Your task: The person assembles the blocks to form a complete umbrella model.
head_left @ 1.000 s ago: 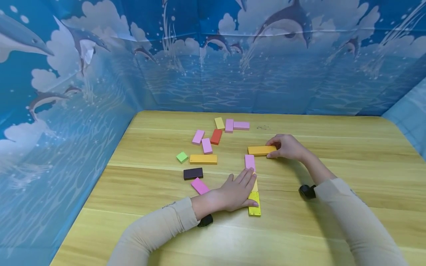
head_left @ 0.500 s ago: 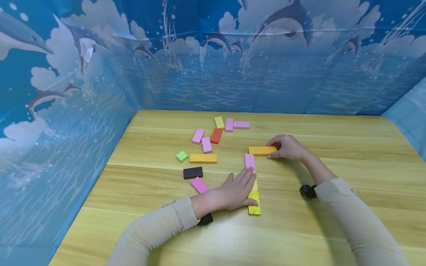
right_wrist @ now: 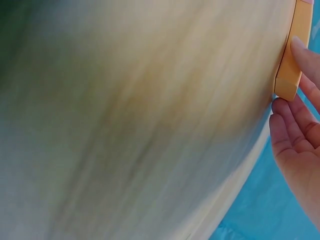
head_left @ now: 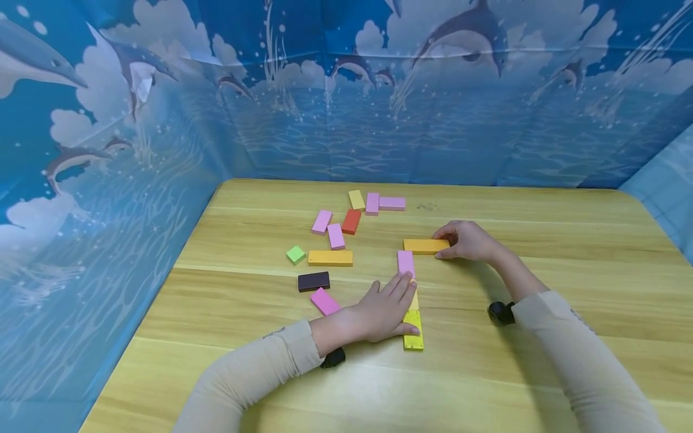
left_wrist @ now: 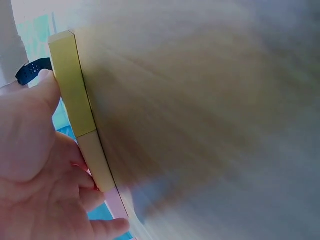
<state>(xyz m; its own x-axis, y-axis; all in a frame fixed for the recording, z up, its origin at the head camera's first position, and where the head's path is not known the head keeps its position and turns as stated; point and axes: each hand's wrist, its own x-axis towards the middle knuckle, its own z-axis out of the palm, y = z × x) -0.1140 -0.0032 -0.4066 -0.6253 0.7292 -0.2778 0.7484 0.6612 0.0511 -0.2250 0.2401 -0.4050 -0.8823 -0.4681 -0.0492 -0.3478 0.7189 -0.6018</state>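
Note:
My left hand (head_left: 383, 311) lies over a line of blocks on the table, its fingers straight. The line runs from a yellow block (head_left: 414, 340) at the near end through a pale yellow block (head_left: 415, 300) to a pink block (head_left: 405, 262). In the left wrist view the thumb is alongside the yellow block (left_wrist: 75, 85), and a fingertip is at the pink block (left_wrist: 116, 202). My right hand (head_left: 468, 242) pinches the right end of a long orange block (head_left: 421, 246), which lies crosswise beyond the pink one. The right wrist view has thumb and fingers around that orange block's end (right_wrist: 288, 75).
Left of the line lie a second orange block (head_left: 330, 258), a black block (head_left: 313, 281), a bright pink block (head_left: 325, 301) and a green one (head_left: 296, 255). Farther back are a red block (head_left: 351, 222), a yellow block (head_left: 356, 199) and several pink blocks (head_left: 336, 236). A blue dolphin-print sheet (head_left: 352, 132) hangs behind.

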